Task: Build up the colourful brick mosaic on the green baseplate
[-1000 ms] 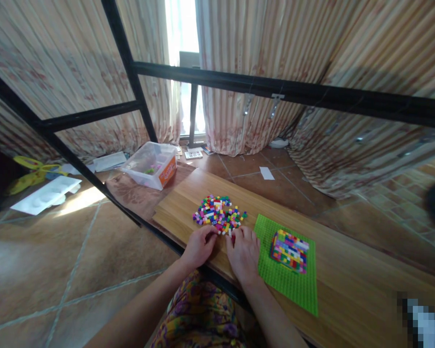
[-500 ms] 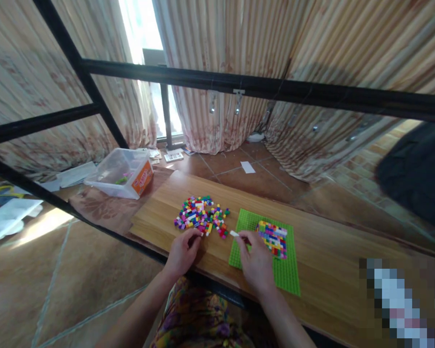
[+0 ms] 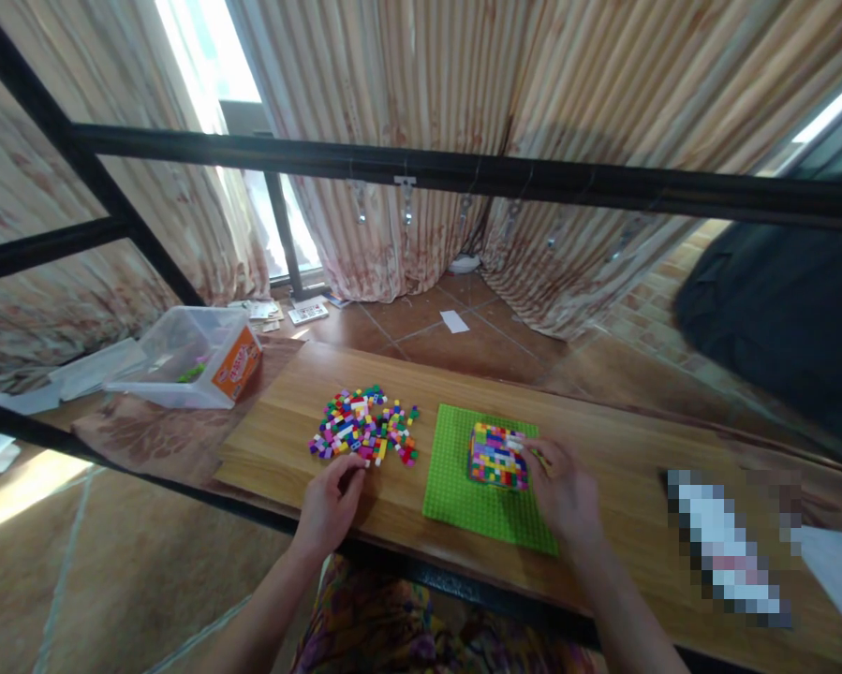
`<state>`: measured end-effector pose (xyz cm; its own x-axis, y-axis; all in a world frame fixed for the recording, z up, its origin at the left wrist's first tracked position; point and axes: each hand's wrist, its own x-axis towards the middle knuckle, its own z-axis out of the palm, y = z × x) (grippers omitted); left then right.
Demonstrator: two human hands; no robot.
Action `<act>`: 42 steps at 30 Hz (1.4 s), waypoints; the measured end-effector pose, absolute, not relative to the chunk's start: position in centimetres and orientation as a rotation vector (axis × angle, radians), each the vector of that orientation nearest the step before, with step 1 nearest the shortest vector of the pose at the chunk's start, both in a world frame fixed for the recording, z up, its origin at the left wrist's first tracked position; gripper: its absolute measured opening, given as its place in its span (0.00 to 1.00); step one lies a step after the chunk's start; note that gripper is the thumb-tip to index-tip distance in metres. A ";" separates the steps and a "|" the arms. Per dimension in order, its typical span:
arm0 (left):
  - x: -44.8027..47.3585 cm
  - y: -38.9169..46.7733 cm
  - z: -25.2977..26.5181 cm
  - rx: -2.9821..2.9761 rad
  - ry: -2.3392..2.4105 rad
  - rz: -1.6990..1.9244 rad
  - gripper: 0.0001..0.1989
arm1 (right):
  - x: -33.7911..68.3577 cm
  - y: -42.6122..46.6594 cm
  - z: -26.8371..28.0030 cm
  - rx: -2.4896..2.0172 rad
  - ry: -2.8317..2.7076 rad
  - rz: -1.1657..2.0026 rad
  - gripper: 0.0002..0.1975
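Observation:
A green studded baseplate point(image 3: 455, 510) lies on the wooden board, carrying a block of many-coloured toy bricks point(image 3: 494, 459). My right hand point(image 3: 568, 491) is over the plate's right side, its thumb and fingers pinched on a small white toy brick point(image 3: 516, 445) at the block's upper right edge. Whether that brick is pressed down or just touching, I cannot tell. To the left is a loose pile of small coloured bricks point(image 3: 354, 421). My left hand point(image 3: 331, 501) rests at the pile's near edge with fingertips closed together; what is between them is too small to make out.
The wooden board point(image 3: 266, 449) runs across a low table. A clear plastic box point(image 3: 174, 351) with an orange label stands at the left on a brown cloth. A black metal bar point(image 3: 449, 173) crosses beyond the board. A blurred-out object point(image 3: 726, 552) lies at the right.
My right hand has carried the white brick rightward from the plate's left edge to the brick block's upper right edge. My left hand stays by the pile. The view has turned slightly right.

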<state>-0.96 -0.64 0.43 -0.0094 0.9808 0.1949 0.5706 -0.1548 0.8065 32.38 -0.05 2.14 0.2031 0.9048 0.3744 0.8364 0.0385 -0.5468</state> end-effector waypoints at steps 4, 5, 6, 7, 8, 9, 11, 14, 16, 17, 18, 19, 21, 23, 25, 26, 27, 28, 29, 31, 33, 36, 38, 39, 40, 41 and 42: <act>-1.0 -0.6 0.3 1.783 1.611 1.058 0.08 | 32.1 0.7 1.8 -1.750 -1.685 0.064 0.16; -1.1 -0.6 0.2 1.786 1.612 1.058 0.08 | 32.2 0.8 1.7 -1.747 -1.678 0.062 0.16; -1.1 -0.6 0.2 1.787 1.614 1.060 0.08 | 32.2 0.9 1.6 -1.751 -1.662 0.066 0.16; -1.0 -0.6 0.1 1.787 1.614 1.061 0.08 | 32.2 0.9 1.5 -1.758 -1.639 0.077 0.16; -1.0 -0.6 0.1 1.786 1.615 1.063 0.08 | 32.3 1.0 1.4 -1.763 -1.611 0.097 0.17; -1.0 -0.6 0.0 1.784 1.615 1.065 0.08 | 32.2 1.0 1.3 -1.765 -1.581 0.125 0.17; -1.0 -0.6 0.0 1.781 1.616 1.065 0.08 | 32.2 1.0 1.3 -1.754 -1.512 0.192 0.17; -1.0 -0.6 0.0 1.776 1.619 1.062 0.08 | 32.1 1.0 1.3 -1.722 -1.408 0.297 0.17; -1.0 -0.6 0.1 1.775 1.621 1.060 0.08 | 32.1 1.0 1.4 -1.702 -1.348 0.362 0.18; -1.0 -0.6 0.1 1.774 1.620 1.060 0.08 | 32.2 1.0 1.3 -1.697 -1.311 0.394 0.18; -1.0 -0.6 0.2 1.773 1.620 1.062 0.08 | 32.3 1.1 1.2 -1.697 -1.268 0.428 0.19; -1.0 -0.6 0.3 1.771 1.620 1.060 0.08 | 32.4 1.1 1.0 -1.704 -1.219 0.465 0.21; -0.9 -0.6 0.3 1.766 1.624 1.055 0.08 | 32.6 1.3 0.7 -1.720 -1.125 0.545 0.23; -0.9 -0.6 0.3 1.761 1.632 1.050 0.08 | 32.7 1.5 0.4 -1.725 -1.080 0.623 0.25; -0.9 -0.6 0.3 1.760 1.636 1.056 0.09 | 32.5 1.7 0.4 -1.726 -1.083 0.670 0.26; -0.9 -0.6 0.2 1.760 1.634 1.060 0.09 | 32.2 1.8 0.5 -1.728 -1.091 0.677 0.26; -1.0 -0.6 0.2 1.760 1.629 1.061 0.09 | 32.0 1.9 0.7 -1.732 -1.100 0.676 0.26; -1.0 -0.6 0.1 1.759 1.625 1.063 0.09 | 31.7 2.0 0.9 -1.735 -1.109 0.674 0.26; -1.0 -0.6 0.0 1.759 1.622 1.064 0.09 | 31.5 2.1 1.2 -1.738 -1.114 0.677 0.26; -1.1 -0.6 -0.2 1.758 1.625 1.066 0.09 | 31.1 2.3 1.5 -1.741 -1.110 0.707 0.27; -1.1 -0.6 -0.3 1.759 1.631 1.064 0.09 | 30.8 2.4 1.6 -1.748 -1.093 0.736 0.27; -1.2 -0.6 -0.3 1.769 1.629 1.048 0.09 | 30.8 2.6 1.4 -1.755 -1.056 0.745 0.27; -1.2 -0.6 -0.2 1.777 1.635 1.042 0.09 | 30.8 2.7 1.4 -1.749 -1.031 0.759 0.27; -1.1 -0.6 -0.2 1.779 1.639 1.041 0.09 | 30.8 2.7 1.3 -1.747 -1.022 0.763 0.27; -1.1 -0.6 -0.1 1.777 1.643 1.041 0.09 | 30.8 2.7 1.4 -1.746 -1.018 0.764 0.27; -1.1 -0.6 0.0 1.775 1.643 1.038 0.09 | 30.8 2.7 1.4 -1.744 -1.018 0.762 0.26; -1.1 -0.6 0.0 1.770 1.644 1.037 0.09 | 30.8 2.7 1.4 -1.740 -1.023 0.761 0.26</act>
<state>-1.09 -0.62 0.02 -0.0230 0.9814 0.1904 0.5943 -0.1397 0.7920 30.83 2.73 1.42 0.4573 0.8881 -0.0468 0.3005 -0.2039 -0.9317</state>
